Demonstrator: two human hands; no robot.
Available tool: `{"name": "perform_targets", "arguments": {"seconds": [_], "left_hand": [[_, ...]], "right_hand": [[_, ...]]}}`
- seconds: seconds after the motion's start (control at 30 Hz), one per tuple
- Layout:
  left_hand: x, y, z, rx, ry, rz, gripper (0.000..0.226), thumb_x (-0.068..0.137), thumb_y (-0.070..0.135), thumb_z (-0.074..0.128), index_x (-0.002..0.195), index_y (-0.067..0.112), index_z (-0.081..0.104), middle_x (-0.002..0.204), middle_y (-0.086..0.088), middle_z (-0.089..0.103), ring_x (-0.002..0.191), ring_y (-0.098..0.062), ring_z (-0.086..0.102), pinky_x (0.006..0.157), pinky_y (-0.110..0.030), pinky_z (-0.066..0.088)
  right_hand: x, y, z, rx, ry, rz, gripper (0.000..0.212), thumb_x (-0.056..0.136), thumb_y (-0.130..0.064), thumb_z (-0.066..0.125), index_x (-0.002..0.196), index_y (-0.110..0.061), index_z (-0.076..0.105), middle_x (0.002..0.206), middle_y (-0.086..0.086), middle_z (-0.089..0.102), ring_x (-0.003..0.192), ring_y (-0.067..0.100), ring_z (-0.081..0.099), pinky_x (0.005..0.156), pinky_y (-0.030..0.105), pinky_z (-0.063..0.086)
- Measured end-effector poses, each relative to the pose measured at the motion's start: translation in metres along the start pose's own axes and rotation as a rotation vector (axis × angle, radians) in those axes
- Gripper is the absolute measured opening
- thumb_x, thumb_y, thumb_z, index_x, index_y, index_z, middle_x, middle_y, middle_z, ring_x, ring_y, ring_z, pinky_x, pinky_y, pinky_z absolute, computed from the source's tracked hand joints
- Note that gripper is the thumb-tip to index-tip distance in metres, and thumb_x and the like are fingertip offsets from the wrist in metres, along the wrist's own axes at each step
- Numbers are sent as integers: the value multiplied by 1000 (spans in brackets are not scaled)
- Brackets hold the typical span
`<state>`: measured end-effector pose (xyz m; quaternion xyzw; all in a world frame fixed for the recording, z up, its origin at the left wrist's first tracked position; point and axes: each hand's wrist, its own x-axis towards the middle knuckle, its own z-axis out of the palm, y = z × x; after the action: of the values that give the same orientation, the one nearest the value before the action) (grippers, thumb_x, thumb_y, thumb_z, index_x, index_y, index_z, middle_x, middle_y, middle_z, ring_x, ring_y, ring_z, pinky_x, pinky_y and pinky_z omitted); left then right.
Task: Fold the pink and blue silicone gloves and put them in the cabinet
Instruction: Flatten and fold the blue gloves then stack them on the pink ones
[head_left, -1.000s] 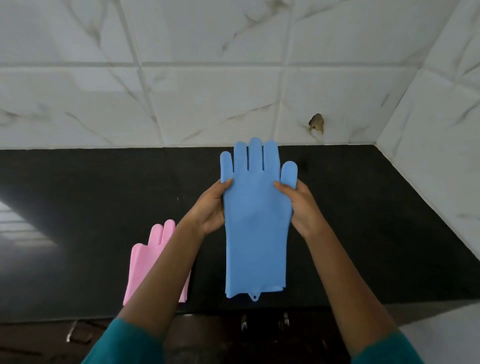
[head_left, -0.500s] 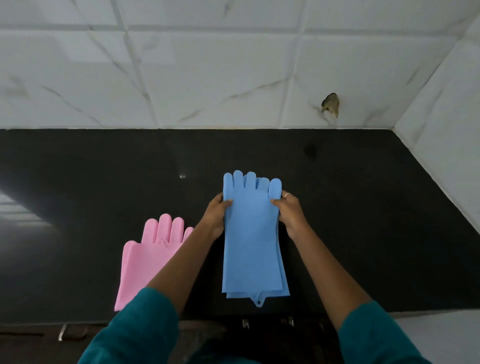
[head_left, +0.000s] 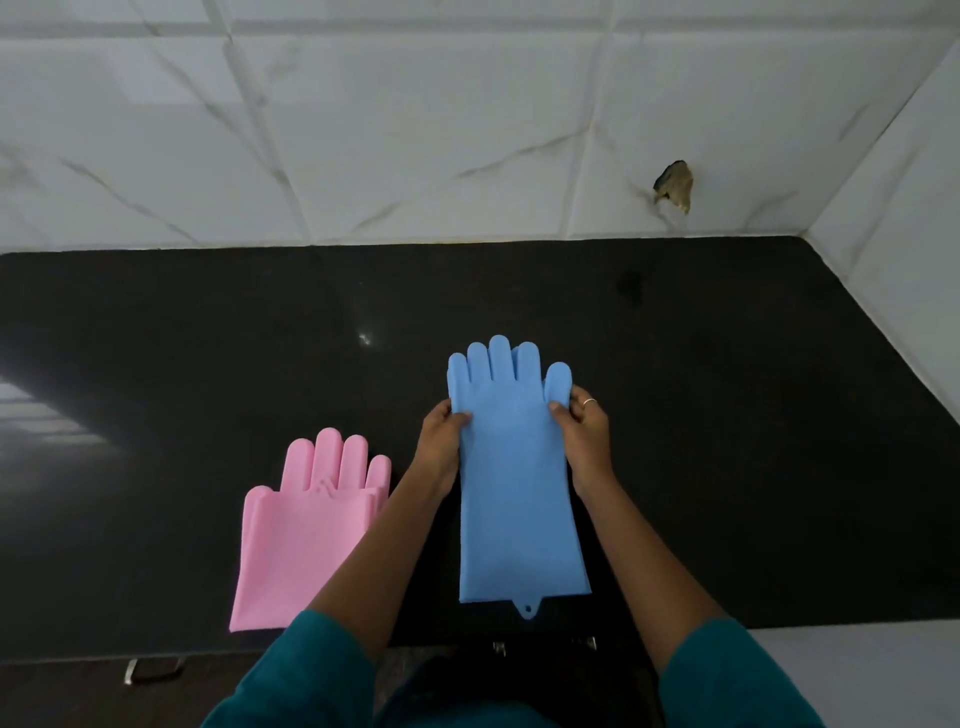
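The blue silicone gloves (head_left: 514, 478) lie stacked flat on the black counter (head_left: 727, 415), fingers pointing away from me, cuff near the front edge. My left hand (head_left: 441, 441) pinches their left edge just below the fingers. My right hand (head_left: 584, 436), with a ring on one finger, pinches the right edge by the thumb. The pink gloves (head_left: 306, 525) rest folded on the counter to the left, partly hidden by my left forearm.
White marble-look tiles (head_left: 415, 130) form the back wall and the right side wall, with a chipped hole (head_left: 674, 184) in the back wall. Metal cabinet handles (head_left: 153, 670) show below the counter's front edge.
The blue gloves have come down from upright in the air to flat on the counter, both hands still gripping their sides. The camera has tilted downward.
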<state>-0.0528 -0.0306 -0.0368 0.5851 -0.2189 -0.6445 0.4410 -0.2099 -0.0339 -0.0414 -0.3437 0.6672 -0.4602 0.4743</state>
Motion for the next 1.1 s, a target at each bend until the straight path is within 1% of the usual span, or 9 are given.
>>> {"name": "perform_targets", "arguments": {"seconds": [0.13,0.2,0.37,0.57,0.67,0.77,0.87,1.0,1.1], "left_hand": [[-1,3,6,128,85,6,36,89,8,47,125,11,48,124,-10,56,104,-24,57,89,-39,48],[-1,7,7,218,105,52,36,89,6,47,125,10,48,127,-11,55,110,-26,55,96,-42,46],[-5,7,2,410,179,120,42,87,4,53,129,8,46,129,-11,56,114,-25,55,99,-39,44],[-30,-1,-8,664,79,145,50,86,11,58,134,10,42,132,-12,52,116,-26,54,101,-44,45],[-54,-14,-19,701,34,162,46,86,11,57,131,13,46,125,-10,57,110,-24,58,98,-45,48],[-74,-32,-30,764,-27,184,44,88,13,55,130,17,44,121,-6,61,100,-15,59,91,-33,50],[-85,-42,-33,823,-34,211,47,88,14,55,133,19,42,117,-5,62,95,-13,58,84,-28,48],[-89,-43,-32,903,21,239,45,88,14,55,131,15,44,108,-8,63,96,-20,60,85,-32,50],[-93,-46,-30,930,63,267,42,88,13,55,129,13,45,96,-4,62,88,-15,58,77,-27,47]], "right_hand": [[1,-1,5,-142,68,-61,41,89,-13,54,129,-9,48,130,11,55,116,21,53,90,25,39],[3,-3,5,-225,96,-120,41,89,-12,54,129,-7,47,129,12,55,115,22,54,88,24,39],[11,-8,2,-504,50,-187,34,89,-15,54,122,-8,54,121,13,59,112,26,56,94,35,45],[-9,-17,-9,-392,-70,-83,49,87,-16,57,133,-11,42,129,11,54,117,24,52,101,38,43],[-44,-7,-25,-361,-158,-27,52,86,-15,58,135,-12,40,116,9,59,100,16,56,87,30,46],[-78,13,-38,-407,-216,-22,50,87,-15,58,134,-10,41,116,11,60,101,18,58,85,28,46],[-97,26,-43,-412,-164,-75,41,88,-14,58,127,-6,49,110,14,64,92,14,57,77,24,44],[-99,30,-44,-391,-61,-101,32,87,-14,58,118,-5,57,95,10,63,81,13,56,61,13,41],[-100,29,-44,-388,-10,-89,31,85,-13,61,114,-5,59,84,5,60,74,13,55,59,13,41]]}}
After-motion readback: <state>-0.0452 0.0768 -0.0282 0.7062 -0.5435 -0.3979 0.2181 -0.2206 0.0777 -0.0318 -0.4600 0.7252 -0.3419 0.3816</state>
